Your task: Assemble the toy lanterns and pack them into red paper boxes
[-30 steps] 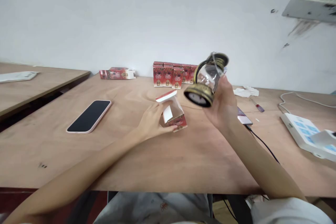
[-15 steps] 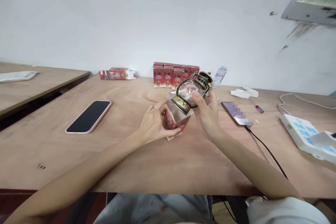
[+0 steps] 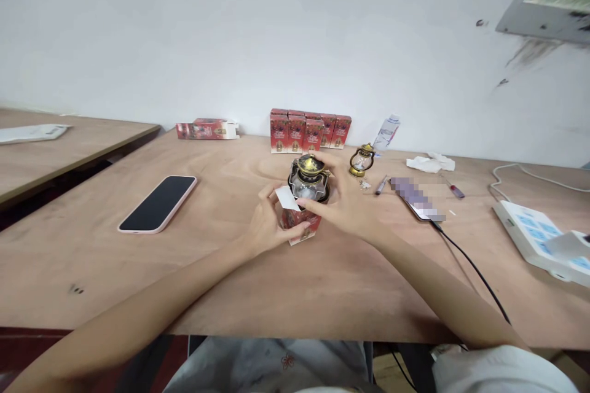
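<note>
A small gold and black lantern (image 3: pixel 309 177) with a clear glass body stands half inside an open red carton (image 3: pixel 299 221) at the table's middle. My left hand (image 3: pixel 266 220) is wrapped round the carton's left side, near its white flap (image 3: pixel 286 198). My right hand (image 3: pixel 345 204) grips the lantern from the right, fingers curled on its glass.
A pink-cased phone (image 3: pixel 158 203) lies left. Several red cartons (image 3: pixel 310 132) stand at the back, one more (image 3: pixel 206 129) lying flat. A second small lantern (image 3: pixel 361 160), a pen (image 3: pixel 381 184), a phone (image 3: pixel 417 199) on a cable, tissue (image 3: pixel 430 163) and a white box (image 3: pixel 537 233) sit right.
My right hand has brought the lantern down from the air and turned it upright into the carton. My left hand has kept hold of the carton.
</note>
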### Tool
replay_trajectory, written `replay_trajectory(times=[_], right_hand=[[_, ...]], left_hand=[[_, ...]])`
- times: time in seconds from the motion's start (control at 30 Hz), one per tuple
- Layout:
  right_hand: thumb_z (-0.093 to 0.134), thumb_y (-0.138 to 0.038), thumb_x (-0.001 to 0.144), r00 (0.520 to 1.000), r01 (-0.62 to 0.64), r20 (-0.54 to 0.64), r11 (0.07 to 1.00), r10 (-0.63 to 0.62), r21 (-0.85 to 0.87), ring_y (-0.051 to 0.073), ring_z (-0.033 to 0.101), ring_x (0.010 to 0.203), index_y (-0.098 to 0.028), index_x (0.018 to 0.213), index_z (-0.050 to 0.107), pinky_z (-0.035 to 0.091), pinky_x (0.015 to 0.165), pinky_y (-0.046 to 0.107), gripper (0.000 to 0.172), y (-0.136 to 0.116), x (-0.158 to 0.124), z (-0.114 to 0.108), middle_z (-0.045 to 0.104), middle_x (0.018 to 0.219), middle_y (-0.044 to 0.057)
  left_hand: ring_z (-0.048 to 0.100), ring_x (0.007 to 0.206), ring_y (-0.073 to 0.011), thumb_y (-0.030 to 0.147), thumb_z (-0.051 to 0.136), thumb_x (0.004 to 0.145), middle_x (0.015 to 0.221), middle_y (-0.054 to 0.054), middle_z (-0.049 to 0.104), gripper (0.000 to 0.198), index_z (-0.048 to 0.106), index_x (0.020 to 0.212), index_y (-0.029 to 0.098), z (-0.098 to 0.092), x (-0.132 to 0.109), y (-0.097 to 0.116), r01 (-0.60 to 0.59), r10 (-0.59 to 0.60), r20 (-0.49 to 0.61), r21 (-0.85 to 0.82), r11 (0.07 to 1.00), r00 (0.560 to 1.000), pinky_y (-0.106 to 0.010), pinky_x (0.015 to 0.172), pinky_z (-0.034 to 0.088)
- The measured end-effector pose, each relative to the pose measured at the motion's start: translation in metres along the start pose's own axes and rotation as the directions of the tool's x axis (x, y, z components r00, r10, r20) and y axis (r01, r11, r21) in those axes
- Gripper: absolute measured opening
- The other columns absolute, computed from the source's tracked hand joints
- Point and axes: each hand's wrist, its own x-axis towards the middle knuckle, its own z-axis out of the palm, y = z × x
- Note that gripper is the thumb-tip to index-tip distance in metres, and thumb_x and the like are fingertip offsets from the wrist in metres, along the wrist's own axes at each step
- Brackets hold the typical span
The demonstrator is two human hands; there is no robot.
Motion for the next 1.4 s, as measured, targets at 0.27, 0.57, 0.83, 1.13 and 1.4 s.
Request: replay_trajectory(times=[0.27,0.57,0.83,1.13,1.4], right_hand=[[0.074,-0.03,0.066,0.977,-0.185,-0.113,0.982,0.179,-0.047,0.025,0.055,0.106,-0.024,0.115,0.043,0.044,0.094,0.042,0.059,0.001,0.003,0.003,0.056,0.112,0.006],[0.071,-0.034,0.071,0.975,-0.208,0.068,0.977,0.211,-0.041,0.021,0.059,0.087,-0.023,0.088,0.045,0.045,0.079,0.035,0.033,-0.002,0.005,-0.006,0.061,0.091,0.002],[0.07,-0.038,0.074,0.976,-0.134,0.139,0.966,0.167,-0.219,0.02,0.057,0.081,-0.021,0.072,0.051,0.041,0.075,0.033,0.025,0.001,0.008,-0.013,0.063,0.081,0.002],[0.072,-0.034,0.071,0.953,-0.123,0.222,0.931,0.208,-0.345,0.028,0.056,0.104,-0.023,0.083,0.066,0.038,0.089,0.045,0.017,-0.009,0.008,-0.021,0.068,0.099,0.005],[0.069,-0.029,0.074,0.933,-0.087,0.302,0.936,0.197,-0.342,0.027,0.057,0.102,-0.025,0.087,0.069,0.041,0.09,0.045,0.014,-0.009,0.009,-0.025,0.07,0.095,0.004]], left_hand=[[0.057,0.111,-0.0298,0.047,0.072,0.068,0.126,-0.014,0.045,0.091,0.012,0.133,0.025,0.008,-0.008,-0.007,-0.015,0.017,0.036,-0.04,0.999,0.999,-0.047,0.083,0.054],[0.056,0.113,-0.0295,0.04,0.07,0.071,0.13,-0.015,0.044,0.091,0.009,0.137,0.026,0.01,-0.009,-0.005,-0.052,0.054,0.03,-0.075,0.996,0.998,-0.048,0.087,0.053],[0.059,0.11,-0.0323,0.049,0.068,0.069,0.13,-0.014,0.049,0.105,-0.003,0.143,0.028,0.009,-0.013,-0.003,0.023,-0.023,0.084,0.002,1.0,0.996,-0.05,0.084,0.054],[0.061,0.106,-0.0295,0.044,0.064,0.075,0.129,-0.017,0.05,0.106,-0.014,0.146,0.027,0.001,-0.009,0.004,-0.086,0.072,0.187,0.067,0.994,0.98,-0.043,0.077,0.056],[0.057,0.108,-0.0265,0.043,0.061,0.078,0.123,-0.014,0.048,0.095,-0.001,0.148,0.028,-0.002,-0.005,0.007,-0.178,0.152,0.18,0.14,0.974,0.972,-0.036,0.074,0.055]])
